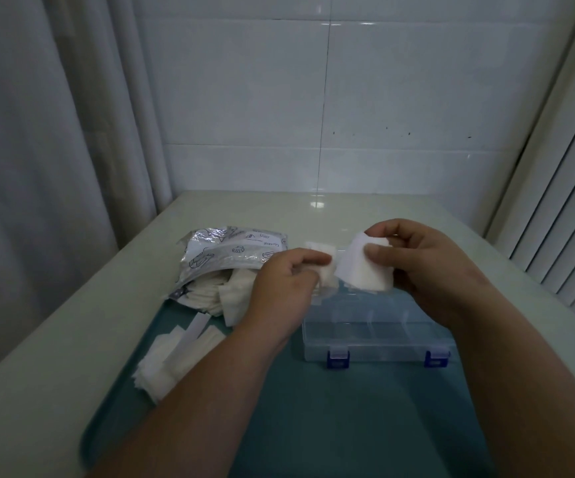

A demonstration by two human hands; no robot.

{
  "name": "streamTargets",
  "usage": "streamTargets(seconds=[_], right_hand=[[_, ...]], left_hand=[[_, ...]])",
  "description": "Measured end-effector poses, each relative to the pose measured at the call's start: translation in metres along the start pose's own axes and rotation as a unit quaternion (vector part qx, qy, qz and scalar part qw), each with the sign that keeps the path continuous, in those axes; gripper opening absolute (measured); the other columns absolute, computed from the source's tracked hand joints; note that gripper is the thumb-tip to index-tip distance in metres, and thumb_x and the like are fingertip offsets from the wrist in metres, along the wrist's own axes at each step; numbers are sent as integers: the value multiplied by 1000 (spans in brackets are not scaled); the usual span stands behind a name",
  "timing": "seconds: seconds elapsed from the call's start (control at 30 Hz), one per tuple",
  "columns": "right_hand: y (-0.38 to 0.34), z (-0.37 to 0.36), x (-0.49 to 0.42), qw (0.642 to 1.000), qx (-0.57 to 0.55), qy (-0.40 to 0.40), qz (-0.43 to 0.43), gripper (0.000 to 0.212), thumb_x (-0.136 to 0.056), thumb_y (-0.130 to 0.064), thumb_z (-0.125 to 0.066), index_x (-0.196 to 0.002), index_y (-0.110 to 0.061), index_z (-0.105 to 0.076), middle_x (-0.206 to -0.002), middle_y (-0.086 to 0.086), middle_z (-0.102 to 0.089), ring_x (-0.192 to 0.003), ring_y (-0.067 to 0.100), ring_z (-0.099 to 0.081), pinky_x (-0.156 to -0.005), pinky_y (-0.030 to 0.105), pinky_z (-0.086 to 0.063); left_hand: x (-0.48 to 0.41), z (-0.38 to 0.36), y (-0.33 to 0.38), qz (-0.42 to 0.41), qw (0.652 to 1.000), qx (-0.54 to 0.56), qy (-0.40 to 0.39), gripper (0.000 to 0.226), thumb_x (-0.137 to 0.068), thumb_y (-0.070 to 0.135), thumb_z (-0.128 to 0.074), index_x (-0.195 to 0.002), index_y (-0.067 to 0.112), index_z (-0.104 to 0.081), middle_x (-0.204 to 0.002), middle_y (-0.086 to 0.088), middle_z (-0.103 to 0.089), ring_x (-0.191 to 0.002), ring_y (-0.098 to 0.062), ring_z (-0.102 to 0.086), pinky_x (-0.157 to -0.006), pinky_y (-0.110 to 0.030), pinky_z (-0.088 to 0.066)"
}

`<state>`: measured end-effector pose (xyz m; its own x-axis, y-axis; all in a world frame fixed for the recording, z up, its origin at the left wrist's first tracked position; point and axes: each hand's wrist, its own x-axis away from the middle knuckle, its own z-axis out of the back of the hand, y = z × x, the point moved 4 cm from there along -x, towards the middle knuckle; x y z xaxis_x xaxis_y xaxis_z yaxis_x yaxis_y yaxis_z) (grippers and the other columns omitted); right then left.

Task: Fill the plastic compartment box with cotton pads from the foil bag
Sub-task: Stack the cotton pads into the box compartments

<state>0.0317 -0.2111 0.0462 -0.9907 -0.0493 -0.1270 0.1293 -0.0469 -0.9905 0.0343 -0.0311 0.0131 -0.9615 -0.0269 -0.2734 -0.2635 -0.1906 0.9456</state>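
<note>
Both hands hold cotton pads over the compartment box.

The right hand (427,267) has its grip closed on a white square cotton pad (361,270), thumb on the near face and fingers curled behind. The left hand (279,281) has its grip pinched on a smaller white cotton pad (325,270); the two pads sit just beside each other. Directly below them, the clear plastic compartment box (375,339) lies on a teal mat (313,408), its two blue latches (337,358) on the near edge. Whether the lid is open cannot be told. The silver printed foil bag (224,253) lies to the left of the box on the pale table (72,339), its mouth towards the mat with pads spilling out. Loose white cotton pads (175,353) lie heaped on the mat's left edge, partly under the left forearm.
</note>
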Motion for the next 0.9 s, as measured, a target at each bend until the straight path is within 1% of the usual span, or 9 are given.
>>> streamTargets(seconds=[0.17,0.33,0.43,0.5,0.57,0.63,0.67,0.8,0.9], right_hand=[[1,-13,2,999,43,4,11,23,-89,-4,-60,-108,-16,-65,-109,5,-64,-100,23,-62,-79,31,-55],[-1,-15,3,998,56,26,29,26,-83,-8,-70,-106,-18,-64,-102,3,-67,-95,21,-65,-82,34,-58],[-1,-14,2,993,79,75,35,26,-78,-11,-76,-100,-17,-64,-92,3,-69,-87,18,-68,-71,29,-59],[-1,-14,1,989,112,91,45,25,-78,-14,-77,-98,-19,-63,-90,0,-69,-84,15,-67,-64,24,-58],[-1,-13,1,986,129,97,50,25,-78,-16,-77,-98,-20,-62,-90,-1,-69,-82,14,-67,-64,24,-58],[-2,-11,1,985,133,98,49,25,-78,-17,-77,-98,-20,-62,-89,-2,-70,-81,13,-68,-64,24,-58],[-2,-12,0,985,135,97,50,25,-78,-17,-77,-98,-21,-62,-87,-3,-70,-80,12,-68,-63,23,-57],[0,-15,0,989,127,74,36,29,-77,-15,-77,-101,-20,-62,-89,1,-69,-81,17,-69,-66,27,-60],[3,-18,-1,989,140,39,3,37,-75,-11,-78,-106,-19,-60,-96,7,-68,-86,24,-69,-71,36,-62]], left_hand=[[2,-2,3,-42,997,-54,-30,24,-83,9,-69,-90,32,-71,-92,17,-69,-78,13,-55,-63,-4,-39],[2,-5,0,-35,996,-57,-53,27,-79,9,-74,-99,27,-71,-78,16,-67,-70,7,-58,-59,-13,-45],[2,-8,-2,-21,996,-45,-69,25,-80,7,-70,-98,24,-71,-86,1,-71,-83,-17,-65,-73,-34,-54],[2,-9,-2,-1,996,4,-88,29,-75,7,-62,-96,24,-74,-92,-4,-72,-93,-25,-65,-81,-40,-53],[0,-11,-6,42,985,125,-109,34,-68,12,-53,-92,17,-77,-100,-10,-73,-100,-29,-66,-88,-43,-53],[1,-13,-7,72,967,214,-121,30,-75,21,-54,-91,12,-77,-102,-13,-73,-101,-28,-67,-91,-42,-54],[1,-13,-7,76,965,219,-120,29,-78,28,-56,-91,12,-77,-102,-12,-74,-101,-26,-68,-92,-42,-54],[-3,-11,-12,39,992,100,-74,29,-79,37,-59,-88,15,-76,-96,-11,-74,-100,-32,-67,-96,-54,-50],[-2,-9,-10,36,994,92,-42,33,-81,37,-57,-88,7,-71,-97,-18,-72,-101,-39,-64,-93,-57,-50]])
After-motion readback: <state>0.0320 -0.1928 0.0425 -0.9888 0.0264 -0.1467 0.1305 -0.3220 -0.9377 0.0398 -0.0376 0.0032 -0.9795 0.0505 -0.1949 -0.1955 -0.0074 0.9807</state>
